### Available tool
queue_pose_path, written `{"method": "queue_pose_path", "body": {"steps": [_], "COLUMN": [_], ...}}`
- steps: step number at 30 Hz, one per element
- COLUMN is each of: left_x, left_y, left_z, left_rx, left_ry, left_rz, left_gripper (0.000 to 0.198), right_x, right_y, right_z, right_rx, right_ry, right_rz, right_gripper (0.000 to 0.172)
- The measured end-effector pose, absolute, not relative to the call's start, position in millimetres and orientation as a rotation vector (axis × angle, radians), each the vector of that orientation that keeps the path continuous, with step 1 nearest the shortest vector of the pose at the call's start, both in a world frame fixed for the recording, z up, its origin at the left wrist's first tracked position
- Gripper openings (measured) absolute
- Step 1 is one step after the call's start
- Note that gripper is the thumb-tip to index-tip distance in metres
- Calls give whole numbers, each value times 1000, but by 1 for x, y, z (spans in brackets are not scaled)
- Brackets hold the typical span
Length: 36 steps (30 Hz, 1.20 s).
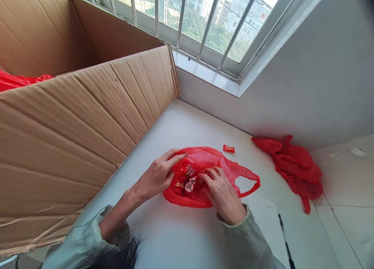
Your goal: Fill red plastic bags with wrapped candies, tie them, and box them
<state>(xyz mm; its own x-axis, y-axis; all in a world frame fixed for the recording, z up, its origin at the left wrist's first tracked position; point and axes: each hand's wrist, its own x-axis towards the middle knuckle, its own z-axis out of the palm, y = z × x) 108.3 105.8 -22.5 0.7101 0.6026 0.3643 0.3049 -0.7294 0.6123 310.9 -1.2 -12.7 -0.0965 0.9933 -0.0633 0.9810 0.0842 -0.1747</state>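
An opened red plastic bag (204,154) lies on the white table, one loop handle stretched out to the right. Several small wrapped packets (189,183), red with white and gold print, sit inside it. My left hand (160,173) holds the bag's left rim between thumb and fingers. Reaching into the bag from the right, my right hand (223,193) has its fingers curled beside the packets; its fingertips are partly hidden, so what they grip is unclear. A single red wrapped packet (228,149) rests on the table just beyond the bag.
A large cardboard box (117,105) stands on the left, with red plastic (26,81) inside. A crumpled red bag bundle (298,167) lies by the wall at right. Near my right sleeve are a white sheet (264,214) and a black pen (288,249). A barred window (204,23) is behind.
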Motion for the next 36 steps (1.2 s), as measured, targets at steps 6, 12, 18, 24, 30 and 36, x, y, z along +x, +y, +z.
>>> {"method": "queue_pose_path", "body": {"steps": [6,12,18,24,30,36], "left_x": [115,118,115,118,114,107], "left_y": [97,98,103,94,97,102], "left_z": [-20,-30,-35,-26,-26,-23], "left_rx": [2525,2631,2575,2563,2574,2413], "left_ry": [704,848,961,896,924,1024], "left_rz": [656,605,635,534,473,602], "left_gripper": [56,46,67,72,70,61], "right_x": [325,329,337,339,323,323], "right_y": [-12,-9,-14,-17,-2,2], "right_z": [-25,-23,5,2,-21,-18], "right_rx": [-2259,-2327,-2517,-2284,-1984,-2008], "right_ry": [-2275,-2228,-2130,-2199,-2312,-2241], "right_rz": [155,129,236,308,357,460], "right_gripper": [78,65,35,22,52,62]}}
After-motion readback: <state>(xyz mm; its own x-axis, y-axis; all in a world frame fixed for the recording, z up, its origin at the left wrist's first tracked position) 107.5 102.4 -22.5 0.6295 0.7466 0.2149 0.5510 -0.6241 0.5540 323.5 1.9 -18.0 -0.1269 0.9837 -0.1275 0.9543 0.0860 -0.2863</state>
